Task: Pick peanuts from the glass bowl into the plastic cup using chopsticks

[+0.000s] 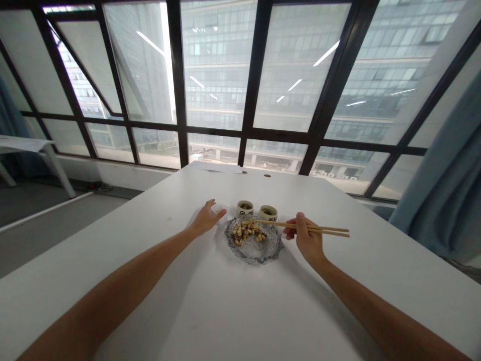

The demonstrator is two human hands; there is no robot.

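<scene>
My right hand [308,240] is closed around a pair of wooden chopsticks [326,230]. Their tips reach left over a clear, scalloped glass plate [255,255] and touch or hover just above the shelled-looking nuts [244,231] heaped on its far left side; contact is unclear. Behind the plate stand two small cream cups with dark characters: the left cup [245,207] holds something dark, and the right cup [268,213] shows a dark inside I cannot make out. Left of the plate, my left hand [206,218] has thumb and fingers apart, beside a faint see-through shape [220,207].
The white table [233,311] runs toward the windows, with paper sheets [216,167] at its far edge and a dark round spot [267,175] near them. Another white table [26,144] stands far left. A blue curtain [439,180] hangs at right.
</scene>
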